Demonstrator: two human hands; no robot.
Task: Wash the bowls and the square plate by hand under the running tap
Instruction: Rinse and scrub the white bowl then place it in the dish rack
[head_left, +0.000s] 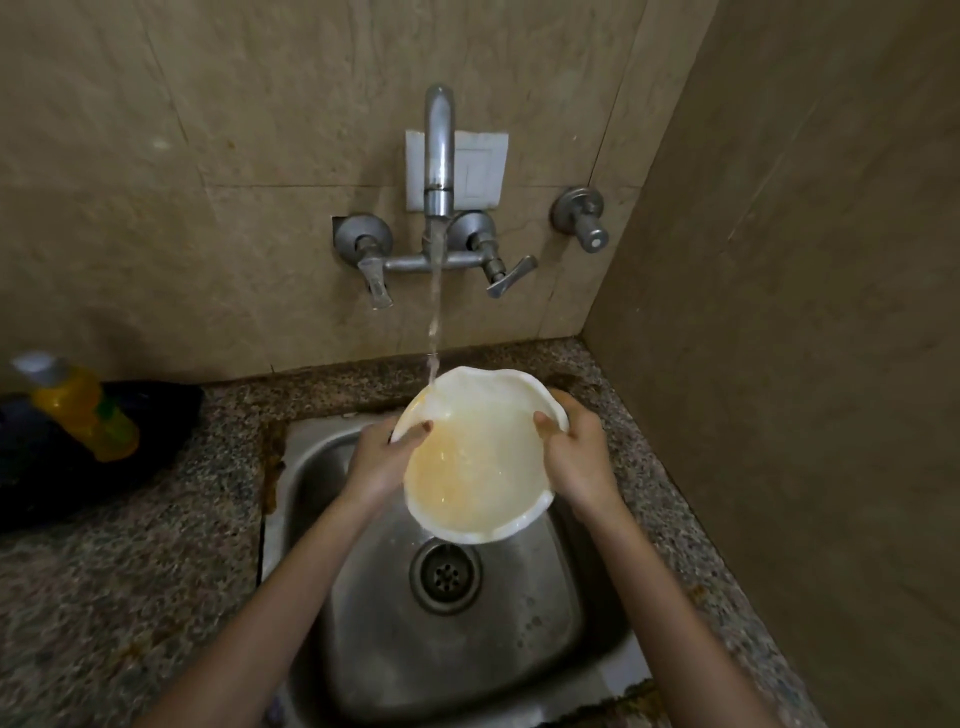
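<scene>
Your white round bowl with a wavy rim (478, 457) is held at centre frame, tilted toward you, its inside filmed with cloudy yellow-orange water (heaviest at the left). The stream (435, 312) from the metal wall tap (439, 150) strikes its upper-left rim.

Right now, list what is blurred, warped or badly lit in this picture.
Head view: wide-angle lens bows the counter edges and wall lines; the yellow bottle at far left is smeared; the bowl and tap are fairly sharp; light is dim and warm, with soft sheen on the sink.
</scene>
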